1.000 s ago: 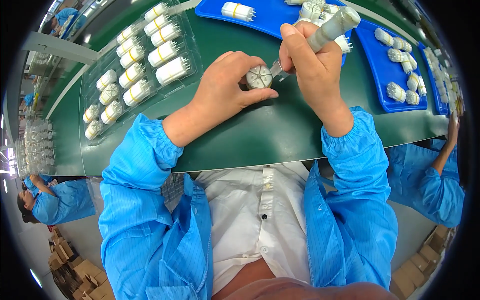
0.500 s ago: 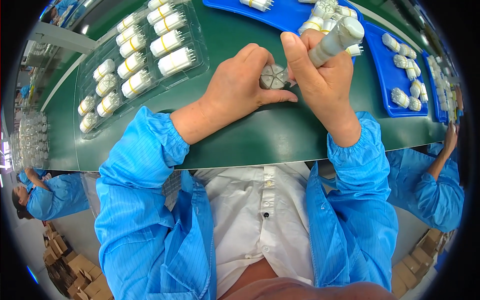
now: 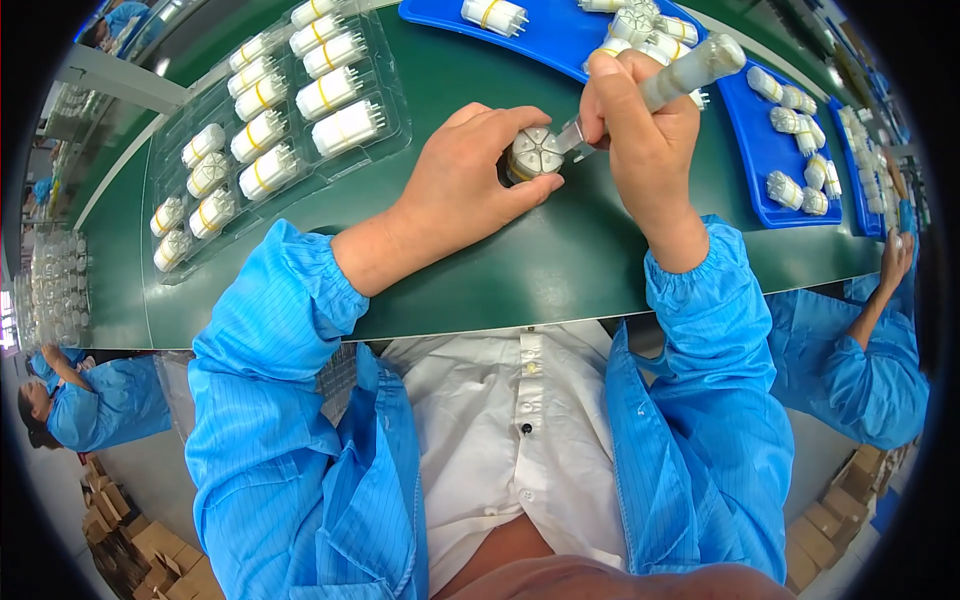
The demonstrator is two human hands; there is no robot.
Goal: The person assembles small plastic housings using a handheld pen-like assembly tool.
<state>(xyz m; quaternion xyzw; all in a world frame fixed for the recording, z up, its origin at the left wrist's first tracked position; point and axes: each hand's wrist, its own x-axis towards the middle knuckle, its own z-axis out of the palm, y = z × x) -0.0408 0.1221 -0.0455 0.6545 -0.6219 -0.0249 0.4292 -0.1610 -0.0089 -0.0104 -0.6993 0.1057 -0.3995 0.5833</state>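
Over the near part of the green table (image 3: 500,270), my left hand (image 3: 445,180) closes its thumb and fingers around a white cylinder (image 3: 538,153). The cylinder's end faces up and is split into pale wedge segments; some yellow shows on its side. My right hand (image 3: 645,150) is wrapped around a tool with a thick whitish handle (image 3: 705,65). The handle points up to the far right. A short, flat, shiny blade (image 3: 572,136) sticks out from the fist, its tip at or close to the cylinder's right edge; contact cannot be told.
A clear plastic tray (image 3: 375,150) at left holds rows of white pronged cylinders with yellow bands. Blue trays (image 3: 430,12) (image 3: 760,205) with more such cylinders stand at the far side and right. Co-workers in blue sleeves (image 3: 850,345) sit on both sides. Cardboard boxes (image 3: 170,550) lie below.
My left thumb, stretched out below the cylinder before, now bends against its side. The right fist has lifted slightly away, and more of the blade shows. The whole view has shifted a little.
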